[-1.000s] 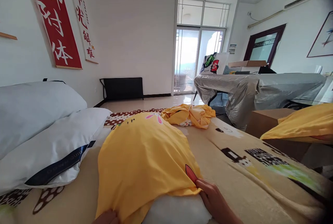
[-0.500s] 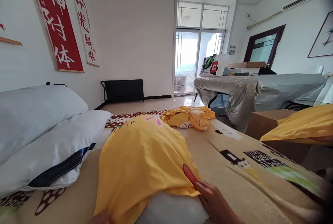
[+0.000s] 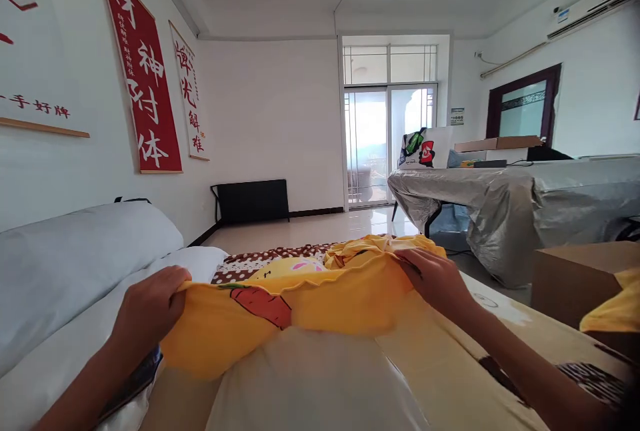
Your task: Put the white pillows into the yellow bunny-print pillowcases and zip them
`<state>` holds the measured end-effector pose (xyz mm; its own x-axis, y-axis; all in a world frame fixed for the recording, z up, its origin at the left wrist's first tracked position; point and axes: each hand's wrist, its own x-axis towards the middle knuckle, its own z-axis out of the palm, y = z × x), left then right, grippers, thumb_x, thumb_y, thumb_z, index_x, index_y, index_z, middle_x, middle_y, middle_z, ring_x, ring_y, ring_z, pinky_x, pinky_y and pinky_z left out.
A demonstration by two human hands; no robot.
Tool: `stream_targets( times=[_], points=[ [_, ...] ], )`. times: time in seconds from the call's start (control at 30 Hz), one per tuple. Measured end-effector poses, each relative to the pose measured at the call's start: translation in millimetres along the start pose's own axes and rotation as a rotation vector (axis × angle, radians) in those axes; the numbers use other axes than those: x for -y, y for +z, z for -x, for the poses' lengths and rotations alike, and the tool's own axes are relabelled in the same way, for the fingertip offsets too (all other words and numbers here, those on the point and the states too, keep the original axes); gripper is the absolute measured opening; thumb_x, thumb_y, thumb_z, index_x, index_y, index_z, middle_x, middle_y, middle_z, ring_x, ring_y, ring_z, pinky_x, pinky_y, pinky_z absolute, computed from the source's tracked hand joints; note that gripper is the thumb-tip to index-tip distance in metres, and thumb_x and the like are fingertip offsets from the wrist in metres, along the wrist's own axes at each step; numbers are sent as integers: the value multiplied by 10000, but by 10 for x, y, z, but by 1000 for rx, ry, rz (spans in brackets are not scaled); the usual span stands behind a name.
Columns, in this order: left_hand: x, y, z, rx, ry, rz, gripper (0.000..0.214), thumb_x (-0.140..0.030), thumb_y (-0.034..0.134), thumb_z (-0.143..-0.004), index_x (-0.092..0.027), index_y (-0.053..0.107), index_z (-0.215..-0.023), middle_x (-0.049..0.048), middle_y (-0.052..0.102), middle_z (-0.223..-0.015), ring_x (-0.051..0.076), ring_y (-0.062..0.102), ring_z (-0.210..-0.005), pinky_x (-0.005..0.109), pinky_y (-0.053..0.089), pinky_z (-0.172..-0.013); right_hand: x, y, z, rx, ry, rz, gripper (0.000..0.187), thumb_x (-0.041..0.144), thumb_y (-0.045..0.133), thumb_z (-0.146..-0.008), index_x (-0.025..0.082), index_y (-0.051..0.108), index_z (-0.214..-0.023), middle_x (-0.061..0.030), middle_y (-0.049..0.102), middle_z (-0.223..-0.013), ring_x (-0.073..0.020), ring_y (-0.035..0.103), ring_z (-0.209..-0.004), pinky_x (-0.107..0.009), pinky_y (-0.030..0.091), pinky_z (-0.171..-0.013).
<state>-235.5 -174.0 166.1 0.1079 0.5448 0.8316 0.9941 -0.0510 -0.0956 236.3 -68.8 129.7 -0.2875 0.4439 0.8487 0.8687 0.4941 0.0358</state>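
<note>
A yellow pillowcase [image 3: 330, 304] with a carrot print is stretched between my two hands, its open edge lifted. My left hand [image 3: 155, 304] is closed on the left corner of that edge. On the right, my right hand [image 3: 435, 277] pinches the other corner. Below the raised cloth lies a white pillow [image 3: 310, 384], its far part hidden under the pillowcase. Beyond my hands, a crumpled heap of yellow cloth [image 3: 370, 244] rests on the patterned beige blanket [image 3: 465, 364].
White pillows [image 3: 85, 251] are piled at the left. A cardboard box [image 3: 570, 277] with yellow cloth [image 3: 610, 304] on it stands at the right. Behind are a table in silver covering [image 3: 505, 204] and a black folded panel [image 3: 254, 201] against the wall.
Both hands have risen and moved forward, lifting the pillowcase's near edge. More of the white pillow now shows beneath it. The view has tilted up.
</note>
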Motion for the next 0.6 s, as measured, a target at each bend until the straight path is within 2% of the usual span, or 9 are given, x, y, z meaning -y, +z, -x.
stream_targets(
  times=[0.07, 0.13, 0.23, 0.3, 0.37, 0.47, 0.53, 0.6],
  points=[
    [-28, 190, -381, 139, -128, -76, 220, -200, 308, -779, -191, 413, -586, -1, 508, -563, 121, 424, -528, 239, 263, -534, -44, 207, -378, 111, 12, 80, 315, 339, 382, -952, 211, 661, -883, -62, 708, -864, -209, 632, -812, -311, 421, -714],
    [-27, 454, -640, 299, -231, -99, 250, -218, 305, -814, -191, 428, -598, 14, 535, -588, 141, 459, -563, 255, 255, -553, -69, 462, -676, 239, 31, 142, 298, 292, 389, -953, 197, 659, -869, -65, 693, -856, -215, 610, -842, -322, 392, -751],
    [28, 962, -836, 427, -301, -75, 269, -217, 331, -822, -190, 524, -637, 53, 616, -658, 187, 558, -669, 277, 304, -621, -119, 926, -935, 358, 43, 169, 290, 245, 394, -950, 182, 663, -861, -82, 676, -897, -222, 580, -924, -338, 361, -816],
    [81, 1359, -843, 491, -343, -52, 252, -194, 369, -795, -184, 600, -694, 87, 669, -735, 218, 610, -749, 292, 346, -669, -166, 1276, -969, 394, 50, 151, 277, 222, 414, -937, 179, 670, -843, -88, 672, -917, -216, 576, -940, -333, 362, -823],
    [114, 1773, -734, 574, -414, -31, 272, -160, 382, -773, -163, 653, -793, 130, 699, -848, 250, 642, -833, 311, 382, -696, -194, 1640, -876, 437, 65, 119, 257, 207, 444, -917, 172, 678, -817, -93, 673, -925, -213, 586, -937, -328, 376, -815],
    [67, 2329, -359, 695, -521, 0, 356, -136, 329, -799, -123, 669, -905, 180, 694, -989, 286, 655, -926, 338, 424, -696, -119, 2149, -498, 518, 116, 57, 227, 185, 474, -888, 168, 688, -815, -104, 680, -944, -231, 605, -948, -326, 410, -778],
    [-8, 2590, -45, 763, -573, 30, 382, -148, 300, -825, -115, 664, -937, 182, 694, -1003, 293, 664, -923, 345, 446, -676, 11, 2410, -155, 572, 155, 15, 217, 158, 482, -872, 181, 690, -814, -103, 690, -921, -239, 626, -924, -317, 429, -726],
    [-55, 2734, 208, 808, -601, 66, 380, -170, 296, -844, -121, 661, -939, 173, 701, -980, 273, 677, -889, 332, 464, -655, 129, 2570, 147, 616, 183, -31, 213, 112, 502, -840, 205, 691, -817, -88, 703, -894, -228, 648, -868, -298, 437, -679]
  ],
)
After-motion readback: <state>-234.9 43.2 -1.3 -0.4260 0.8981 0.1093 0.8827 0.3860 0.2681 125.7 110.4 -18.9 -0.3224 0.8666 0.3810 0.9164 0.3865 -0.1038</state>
